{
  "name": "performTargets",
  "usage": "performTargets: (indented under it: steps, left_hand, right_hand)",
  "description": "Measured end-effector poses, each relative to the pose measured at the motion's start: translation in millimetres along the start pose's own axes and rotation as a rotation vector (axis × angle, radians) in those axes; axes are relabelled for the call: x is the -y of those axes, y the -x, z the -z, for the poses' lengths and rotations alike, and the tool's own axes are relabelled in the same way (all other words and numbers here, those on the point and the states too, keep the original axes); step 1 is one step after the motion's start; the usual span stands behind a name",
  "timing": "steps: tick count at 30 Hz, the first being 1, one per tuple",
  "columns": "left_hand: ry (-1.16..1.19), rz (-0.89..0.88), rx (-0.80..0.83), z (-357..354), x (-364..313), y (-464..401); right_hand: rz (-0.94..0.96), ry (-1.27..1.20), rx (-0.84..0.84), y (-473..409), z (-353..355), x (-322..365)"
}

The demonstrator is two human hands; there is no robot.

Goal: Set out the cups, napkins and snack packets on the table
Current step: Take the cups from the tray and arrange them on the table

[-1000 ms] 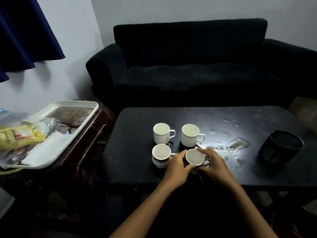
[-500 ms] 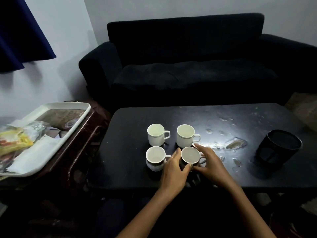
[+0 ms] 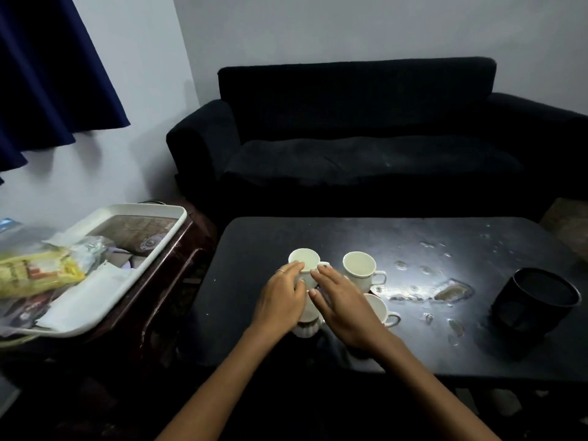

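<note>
Several white cups stand together on the black table [image 3: 248, 307]. My left hand [image 3: 281, 297] and my right hand [image 3: 345, 305] reach over the near cups with fingers straight, their tips at the far-left cup [image 3: 304, 261]. The far-right cup [image 3: 361, 270] stands free beside them. My left hand hides most of the near-left cup [image 3: 305, 327]; the near-right cup [image 3: 380, 310] peeks out from under my right hand. A white tray [image 3: 165, 241] on the left holds yellow snack packets [image 3: 35, 275] and white napkins [image 3: 86, 297].
A black mesh holder [image 3: 534, 305] stands at the table's right. Water spots [image 3: 429, 291] lie between it and the cups. The tray sits on a dark wooden side table [image 3: 178, 300]. A black sofa [image 3: 366, 160] runs behind the table.
Both hands left the near-right cup and moved forward and left to the far-left cup, fingers straightened. The camera has tilted up.
</note>
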State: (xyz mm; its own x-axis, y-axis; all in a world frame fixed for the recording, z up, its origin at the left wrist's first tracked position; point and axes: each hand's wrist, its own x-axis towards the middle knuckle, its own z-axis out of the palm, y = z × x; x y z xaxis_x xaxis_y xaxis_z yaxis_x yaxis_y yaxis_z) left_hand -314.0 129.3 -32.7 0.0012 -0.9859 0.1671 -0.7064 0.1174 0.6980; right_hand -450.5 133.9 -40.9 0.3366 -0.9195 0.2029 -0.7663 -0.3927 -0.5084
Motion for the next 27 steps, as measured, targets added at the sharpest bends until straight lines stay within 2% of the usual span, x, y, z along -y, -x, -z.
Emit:
performTargets:
  steps: [3, 7, 10, 19, 27]
  left_hand:
    - [-0.079, 0.023, 0.123, 6.1, 14.7, -23.2]
    - [-0.193, -0.011, 0.368, 4.7, 26.8, -38.2]
    - [-0.306, -0.045, 0.447, 1.3, 32.6, -43.0]
    - [-0.459, -0.099, 0.436, -4.5, 47.4, -53.4]
    - [-0.555, -0.108, 0.369, -16.6, 59.2, -78.1]
  right_hand:
    - [-0.035, 0.100, 0.102, -22.4, -7.1, -1.6]
    - [-0.054, 0.183, 0.203, -41.1, -12.6, -6.8]
    - [-0.036, 0.222, 0.260, -49.4, -15.8, -10.0]
    - [-0.051, 0.279, 0.378, -66.5, -20.7, -14.4]
    - [-0.043, 0.302, 0.357, -95.4, -27.1, -22.1]
